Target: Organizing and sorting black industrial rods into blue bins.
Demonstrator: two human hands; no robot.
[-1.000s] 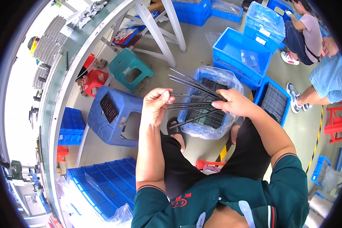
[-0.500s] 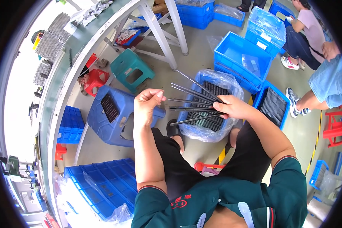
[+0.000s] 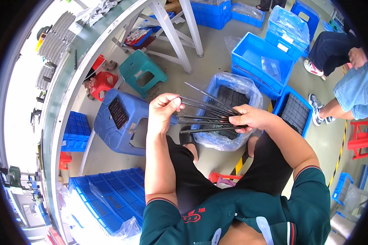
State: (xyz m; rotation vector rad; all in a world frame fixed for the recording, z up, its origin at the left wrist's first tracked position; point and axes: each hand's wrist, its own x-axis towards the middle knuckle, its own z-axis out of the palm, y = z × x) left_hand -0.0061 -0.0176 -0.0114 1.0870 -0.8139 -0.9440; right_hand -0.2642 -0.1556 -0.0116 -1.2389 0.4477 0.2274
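Several thin black rods (image 3: 200, 130) fan out to the left from my right hand (image 3: 251, 117), whose fingers and thumb are closed around their right ends. My left hand (image 3: 164, 109) has thumb and forefinger pinched at the free left tips of the upper rods. One rod at the top points away from the others, past the left fingertips. Below the rods stands a blue crate lined with a clear plastic bag (image 3: 255, 96), holding rows of similar black pieces (image 3: 232, 94).
A blue stool (image 3: 126, 141) with a dark slotted piece on it stands left of the crate. Farther off are a teal stool (image 3: 141, 69) and a workbench (image 3: 84, 61). Blue crates (image 3: 249, 51) stand beyond on the right, near two seated people. A blue ribbed crate (image 3: 110, 196) sits lower left.
My left hand has moved slightly right and up, and its fingertips now meet the upper rods' tips. The rods have closed up somewhat. The person at upper right has shifted.
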